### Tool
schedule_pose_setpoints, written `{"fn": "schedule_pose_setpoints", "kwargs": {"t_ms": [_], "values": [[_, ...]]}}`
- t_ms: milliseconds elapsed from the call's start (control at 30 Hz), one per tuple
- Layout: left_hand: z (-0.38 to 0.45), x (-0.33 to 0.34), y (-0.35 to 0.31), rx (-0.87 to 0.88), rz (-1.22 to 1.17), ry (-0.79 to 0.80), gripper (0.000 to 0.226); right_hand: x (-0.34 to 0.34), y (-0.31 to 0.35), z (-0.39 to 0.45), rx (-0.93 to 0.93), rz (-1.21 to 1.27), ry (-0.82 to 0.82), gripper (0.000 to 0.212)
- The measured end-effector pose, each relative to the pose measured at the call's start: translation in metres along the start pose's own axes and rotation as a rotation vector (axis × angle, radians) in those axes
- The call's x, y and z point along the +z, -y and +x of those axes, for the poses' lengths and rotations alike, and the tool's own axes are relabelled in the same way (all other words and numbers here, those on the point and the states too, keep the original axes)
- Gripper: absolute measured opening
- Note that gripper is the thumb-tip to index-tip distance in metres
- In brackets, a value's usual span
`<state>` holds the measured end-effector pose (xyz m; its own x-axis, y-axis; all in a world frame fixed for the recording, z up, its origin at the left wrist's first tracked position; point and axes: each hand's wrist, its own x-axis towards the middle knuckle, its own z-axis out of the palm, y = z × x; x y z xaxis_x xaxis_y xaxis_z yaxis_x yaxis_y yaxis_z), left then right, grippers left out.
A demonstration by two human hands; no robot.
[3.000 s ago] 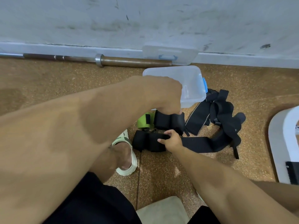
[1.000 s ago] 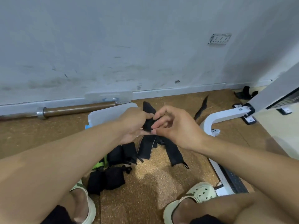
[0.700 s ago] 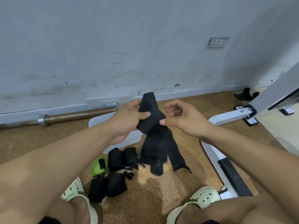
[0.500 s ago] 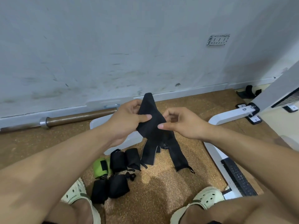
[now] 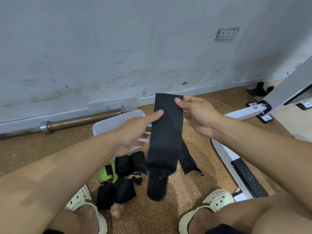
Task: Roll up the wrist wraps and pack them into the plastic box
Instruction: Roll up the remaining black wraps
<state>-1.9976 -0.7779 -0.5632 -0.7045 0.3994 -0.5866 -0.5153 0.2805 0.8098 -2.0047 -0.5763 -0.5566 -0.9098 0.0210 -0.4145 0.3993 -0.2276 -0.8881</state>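
A long black wrist wrap (image 5: 164, 142) hangs flat in front of me, its lower end blurred. My left hand (image 5: 135, 132) pinches its left edge with the thumb on top. My right hand (image 5: 196, 114) pinches its upper right corner. Behind my left hand the clear plastic box (image 5: 114, 123) stands on the floor, partly hidden. Several rolled black wraps (image 5: 121, 186) and one green roll (image 5: 105, 173) lie on the floor below the box. Another loose black wrap (image 5: 188, 162) trails on the floor to the right of the held one.
The box's clear lid (image 5: 113, 105) leans against the wall beside a barbell (image 5: 67, 122). A white machine frame (image 5: 239, 166) with a black tread runs along the right. My two sandalled feet (image 5: 214, 201) stand on the brown cork-like floor.
The wrap was bunched between both hands; now it is pulled out straight and flat, with my right hand moved up to its top corner.
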Motion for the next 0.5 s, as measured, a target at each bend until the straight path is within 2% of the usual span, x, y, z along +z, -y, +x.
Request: {"fn": "schedule_pose_setpoints", "kwargs": {"t_ms": [67, 167, 233, 300, 367, 500], "values": [[-0.002, 0.006, 0.003, -0.055, -0.006, 0.106, 0.042, -0.002, 0.004, 0.003, 0.005, 0.116, -0.075, 0.023], [-0.004, 0.01, 0.002, -0.03, -0.044, 0.053, 0.034, -0.011, 0.006, 0.008, 0.012, 0.147, -0.145, 0.01], [-0.007, 0.011, -0.003, -0.001, -0.117, -0.013, 0.028, -0.019, 0.004, 0.011, 0.033, -0.068, -0.202, 0.018], [-0.009, 0.009, -0.009, -0.033, -0.229, -0.075, 0.022, -0.027, 0.0, 0.01, -0.009, -0.499, -0.226, 0.038], [-0.008, 0.006, -0.013, -0.103, -0.293, -0.129, 0.015, -0.03, -0.002, 0.007, -0.109, -0.807, -0.138, 0.056], [-0.006, 0.001, -0.013, -0.142, -0.356, -0.175, 0.01, -0.02, -0.004, -0.008, -0.328, -1.06, 0.281, 0.068]]}}
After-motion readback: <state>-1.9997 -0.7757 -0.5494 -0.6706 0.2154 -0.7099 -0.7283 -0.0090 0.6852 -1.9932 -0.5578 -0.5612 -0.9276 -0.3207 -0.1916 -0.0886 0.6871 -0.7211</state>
